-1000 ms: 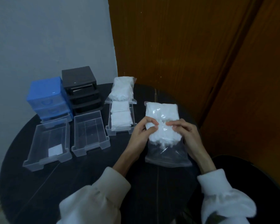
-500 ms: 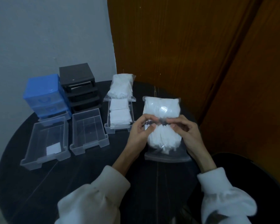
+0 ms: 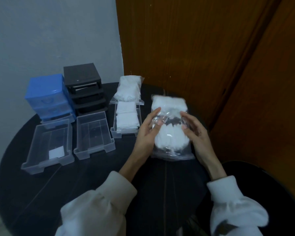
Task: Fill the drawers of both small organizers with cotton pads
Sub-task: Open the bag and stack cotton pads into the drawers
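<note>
A round black table [image 3: 32, 193] is standing in a corner where a pale grey wall [image 3: 49, 40] is meeting brown wooden panels [image 3: 186, 48]. Near the table's right edge, both hands are holding a clear plastic bag of cotton pads [image 3: 169, 133] up between them: the left hand [image 3: 147, 133] is cupping the bag's left side, the right hand [image 3: 195, 133] its right side, each grip lying with fingers and thumb curved round the plastic at a squeezed waist where the pads are parting into two clumps. At the far edge a blue organizer [image 3: 48, 96] and a black organizer [image 3: 85, 87] are standing side by side, touching or nearly so. In front of them three clear drawers are lying in a row: the left drawer [image 3: 48, 145] is carrying one small white pad, the middle drawer [image 3: 94, 135] is showing only its bare bottom, and the right drawer [image 3: 126, 120] is sitting packed with white pads. A second bag of pads [image 3: 129, 89] is resting just behind that drawer.
</note>
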